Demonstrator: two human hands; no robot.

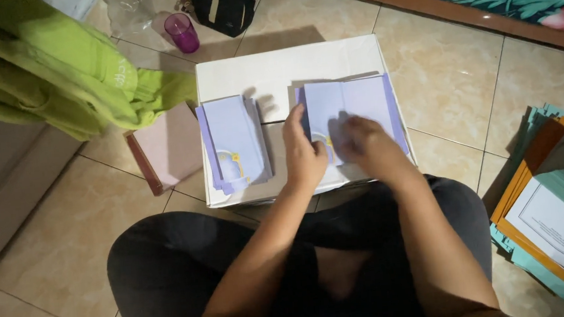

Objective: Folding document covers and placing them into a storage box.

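1. The left hand (305, 153) lies flat, fingers together and pointing away from the person, pressing the left edge of a lilac card (351, 107) that is folded open on the white box (276, 69).
2. The right hand (360, 140) rests on the card's lower middle; it is blurred, so whether its fingers are spread or pinching cannot be told.
3. A stack of lilac cards (234, 142) (each with a yellow-and-blue round mark near the bottom) lies on the box's left part, apart from the open card.
4. A pink board (165, 147) leans just beside the box's left side.
5. A pile of teal and orange folders (550, 206) with white sheets sits on the tiled floor to the right.
6. A purple cup (182, 32) stands behind the box, near a black bag (225, 7); what it contains cannot be seen.
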